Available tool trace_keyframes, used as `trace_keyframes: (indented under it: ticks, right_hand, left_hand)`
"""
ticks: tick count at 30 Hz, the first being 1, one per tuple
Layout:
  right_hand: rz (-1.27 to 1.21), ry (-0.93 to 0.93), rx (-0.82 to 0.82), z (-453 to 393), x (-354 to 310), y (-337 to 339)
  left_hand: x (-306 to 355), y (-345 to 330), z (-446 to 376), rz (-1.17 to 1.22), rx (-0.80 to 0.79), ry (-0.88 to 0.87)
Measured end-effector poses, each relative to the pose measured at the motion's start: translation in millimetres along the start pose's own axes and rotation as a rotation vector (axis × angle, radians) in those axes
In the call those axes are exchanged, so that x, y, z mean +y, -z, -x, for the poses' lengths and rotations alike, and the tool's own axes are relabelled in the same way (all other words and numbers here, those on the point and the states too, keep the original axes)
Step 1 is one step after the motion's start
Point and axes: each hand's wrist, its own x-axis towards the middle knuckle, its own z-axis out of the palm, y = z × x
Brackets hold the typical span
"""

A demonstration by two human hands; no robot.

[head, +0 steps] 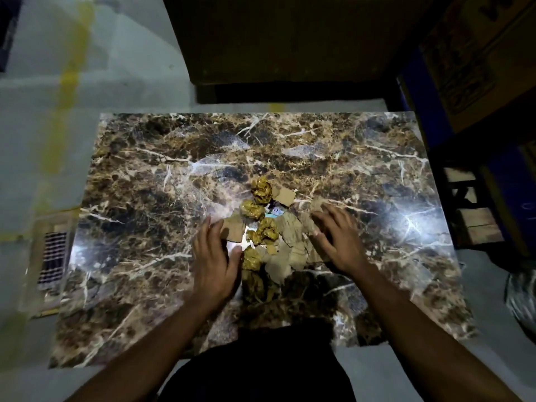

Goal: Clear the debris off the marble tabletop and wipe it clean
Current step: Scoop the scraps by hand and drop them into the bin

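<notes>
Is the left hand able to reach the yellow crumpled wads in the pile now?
Probably yes: the left hand lies beside the yellow wads, with nothing between them.

A dim grey concrete floor (121, 68) bears a blurred yellow painted stripe (68, 79), with a large cardboard box (278, 36) right of the stripe and a metal floor grate (52, 261) below it.

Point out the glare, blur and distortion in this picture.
Head view: bright glare patches on the tabletop at the right and between the hands beside the debris; dim overall; edges smeared, the yellow floor line blurred; wide-angle bending warps the table's sides.
</notes>
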Motion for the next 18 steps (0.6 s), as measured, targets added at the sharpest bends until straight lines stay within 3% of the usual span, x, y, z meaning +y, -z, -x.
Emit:
trace_keyframes:
  ticks: [2, 5, 10, 13, 18]
  right_hand:
    - [0.110, 0.005, -0.062, 5.2, -3.4, -11.2]
    - [0.121, -0.019, -0.064, 15.0, -16.2, -30.5]
    - [-0.048, -0.007, 0.000, 48.4, -50.9, -50.7]
    - [-0.100, 0.048, 0.015, 52.2, -75.2, -64.5]
    - [-0.386, -0.031, 0.075, 56.1, -102.0, -75.7]
  left_hand:
    - [0.5, -15.5, 36.8, 0.091, -0.027, 0.096]
    - [4.8, -39.4, 74.5, 0.122, -0.042, 0.102]
    - [25.2, -55.1, 64.6, 0.168, 0.038, 0.157]
    - [23.6, -62.5, 55.9, 0.186, 0.010, 0.057]
    - [35.7, -70.0, 48.6, 0.407, 0.086, 0.085]
